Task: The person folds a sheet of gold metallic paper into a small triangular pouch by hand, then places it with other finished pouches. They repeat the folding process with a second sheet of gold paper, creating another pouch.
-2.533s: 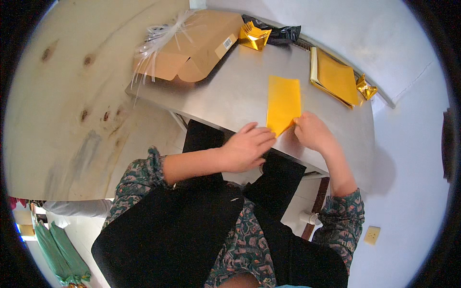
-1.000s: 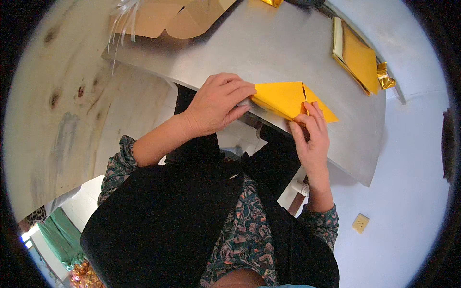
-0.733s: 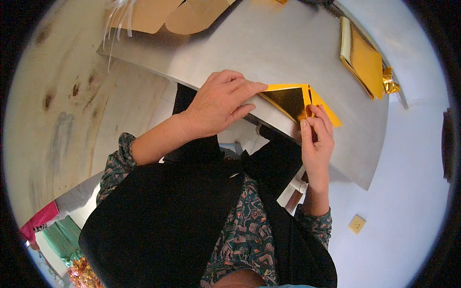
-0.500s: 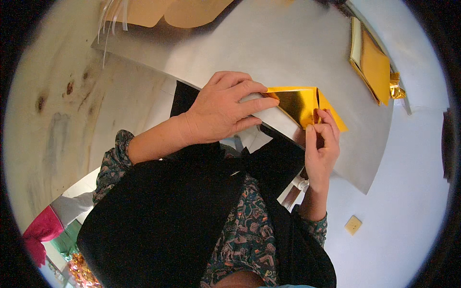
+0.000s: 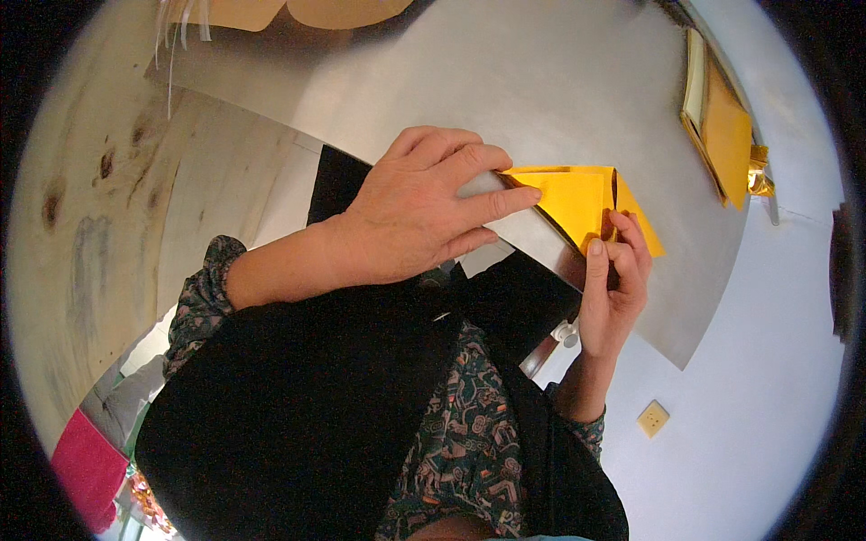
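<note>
A sheet of shiny gold paper (image 5: 573, 200) is folded into a pointed, roughly triangular shape, with a loose flap standing out at its right side. It lies near the front edge of the grey metal tabletop (image 5: 505, 99). My left hand (image 5: 433, 198) is spread open, palm down, its outstretched fingers touching the paper's left corner and top edge. At the lower right, my right hand (image 5: 617, 279) pinches the paper between thumb and fingers. The undersides of the paper and the right fingertips behind it are hidden.
A stack of gold paper (image 5: 722, 135) lies at the far right edge, with a crumpled gold piece (image 5: 760, 173) beside it. Brown cardboard (image 5: 347, 11) and clear strips (image 5: 185, 27) are at the back left. A wooden board (image 5: 108, 234) stretches along the left.
The folded paper and my right hand have shifted slightly right in view, and the whole view has moved a little. The paper's front face looks matte yellow now instead of mirror-like.
</note>
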`<state>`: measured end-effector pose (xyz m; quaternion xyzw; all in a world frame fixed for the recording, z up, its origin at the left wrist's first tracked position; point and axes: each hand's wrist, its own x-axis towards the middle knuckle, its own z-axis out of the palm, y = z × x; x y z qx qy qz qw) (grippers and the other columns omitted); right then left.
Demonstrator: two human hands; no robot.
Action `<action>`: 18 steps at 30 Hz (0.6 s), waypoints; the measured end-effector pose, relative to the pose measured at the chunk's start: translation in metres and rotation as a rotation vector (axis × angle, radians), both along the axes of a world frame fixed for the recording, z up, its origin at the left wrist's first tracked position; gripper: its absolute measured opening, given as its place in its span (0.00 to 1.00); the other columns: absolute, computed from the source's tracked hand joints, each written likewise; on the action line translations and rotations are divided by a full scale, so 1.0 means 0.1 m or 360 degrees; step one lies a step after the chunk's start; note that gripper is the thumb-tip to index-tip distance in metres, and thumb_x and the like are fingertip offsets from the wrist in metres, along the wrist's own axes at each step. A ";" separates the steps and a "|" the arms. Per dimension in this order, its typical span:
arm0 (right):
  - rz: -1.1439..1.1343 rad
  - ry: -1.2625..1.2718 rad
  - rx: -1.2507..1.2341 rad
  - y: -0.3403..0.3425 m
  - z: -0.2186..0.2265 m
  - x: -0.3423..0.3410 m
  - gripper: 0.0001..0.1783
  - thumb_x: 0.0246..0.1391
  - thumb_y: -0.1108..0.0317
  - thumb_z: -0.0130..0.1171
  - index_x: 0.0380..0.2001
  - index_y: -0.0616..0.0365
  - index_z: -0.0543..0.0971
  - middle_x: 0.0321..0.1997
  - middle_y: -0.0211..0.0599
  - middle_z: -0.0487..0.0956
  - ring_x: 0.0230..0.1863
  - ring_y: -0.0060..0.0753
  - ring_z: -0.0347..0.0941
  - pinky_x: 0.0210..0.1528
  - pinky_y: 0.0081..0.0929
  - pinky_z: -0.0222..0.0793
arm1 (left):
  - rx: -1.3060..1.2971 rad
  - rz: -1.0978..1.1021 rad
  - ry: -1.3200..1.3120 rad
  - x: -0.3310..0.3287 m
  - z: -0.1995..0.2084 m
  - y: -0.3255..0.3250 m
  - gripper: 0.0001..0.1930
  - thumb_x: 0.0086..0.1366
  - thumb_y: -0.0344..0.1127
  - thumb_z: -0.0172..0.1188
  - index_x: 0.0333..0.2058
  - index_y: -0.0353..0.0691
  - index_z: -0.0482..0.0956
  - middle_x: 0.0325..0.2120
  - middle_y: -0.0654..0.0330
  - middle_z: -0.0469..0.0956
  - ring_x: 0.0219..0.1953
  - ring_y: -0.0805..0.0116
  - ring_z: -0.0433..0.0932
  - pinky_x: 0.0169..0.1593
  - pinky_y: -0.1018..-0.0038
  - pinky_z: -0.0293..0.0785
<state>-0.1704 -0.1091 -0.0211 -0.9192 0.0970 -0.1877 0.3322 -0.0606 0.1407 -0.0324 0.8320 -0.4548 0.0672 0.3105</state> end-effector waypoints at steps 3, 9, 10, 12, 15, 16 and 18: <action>-0.0004 0.0030 -0.0011 0.00 0.01 0.01 0.05 0.59 0.72 0.65 0.30 0.60 0.80 0.56 0.41 0.80 0.67 0.50 0.68 0.69 0.43 0.60 | 0.0018 -0.0016 0.0034 0.02 0.02 0.01 0.33 0.52 0.43 0.72 0.60 0.56 0.78 0.55 0.64 0.74 0.57 0.57 0.69 0.59 0.59 0.65; -0.0066 0.0076 0.0010 0.01 0.03 0.03 0.05 0.57 0.74 0.65 0.28 0.61 0.80 0.57 0.43 0.80 0.67 0.50 0.68 0.70 0.43 0.60 | 0.0013 -0.0021 0.0110 0.06 0.02 0.05 0.33 0.52 0.43 0.72 0.60 0.56 0.78 0.56 0.62 0.74 0.57 0.55 0.70 0.60 0.60 0.66; -0.0072 0.0075 0.0021 0.01 0.03 0.02 0.05 0.57 0.74 0.65 0.28 0.62 0.80 0.57 0.44 0.79 0.68 0.50 0.68 0.70 0.42 0.59 | 0.0011 -0.0018 0.0121 0.06 0.02 0.06 0.33 0.52 0.43 0.72 0.60 0.56 0.78 0.56 0.62 0.74 0.57 0.55 0.70 0.60 0.59 0.66; -0.0086 0.0085 0.0037 0.01 0.03 0.02 0.05 0.57 0.74 0.66 0.28 0.63 0.80 0.57 0.45 0.79 0.68 0.50 0.68 0.70 0.42 0.59 | 0.0001 -0.0024 0.0142 0.06 0.02 0.07 0.32 0.52 0.42 0.72 0.58 0.55 0.79 0.55 0.61 0.74 0.57 0.55 0.70 0.60 0.60 0.67; -0.0103 0.0112 0.0045 0.01 0.03 0.02 0.05 0.57 0.74 0.66 0.28 0.63 0.80 0.58 0.46 0.79 0.69 0.50 0.67 0.71 0.42 0.59 | -0.0017 -0.0032 0.0147 0.08 0.02 0.07 0.29 0.53 0.40 0.73 0.56 0.51 0.80 0.53 0.61 0.74 0.57 0.57 0.70 0.59 0.61 0.68; -0.0109 0.0126 0.0044 0.01 0.03 0.01 0.05 0.57 0.74 0.66 0.28 0.63 0.80 0.58 0.46 0.78 0.69 0.50 0.67 0.71 0.42 0.59 | -0.0018 -0.0026 0.0141 0.08 0.02 0.07 0.29 0.52 0.40 0.73 0.55 0.50 0.80 0.52 0.62 0.74 0.57 0.58 0.70 0.59 0.61 0.68; -0.0117 0.0138 0.0059 0.01 0.03 0.01 0.05 0.57 0.75 0.66 0.28 0.63 0.80 0.58 0.46 0.78 0.69 0.50 0.67 0.71 0.43 0.58 | -0.0017 -0.0024 0.0140 0.09 0.02 0.07 0.29 0.51 0.39 0.73 0.55 0.49 0.81 0.51 0.62 0.74 0.56 0.58 0.70 0.59 0.62 0.68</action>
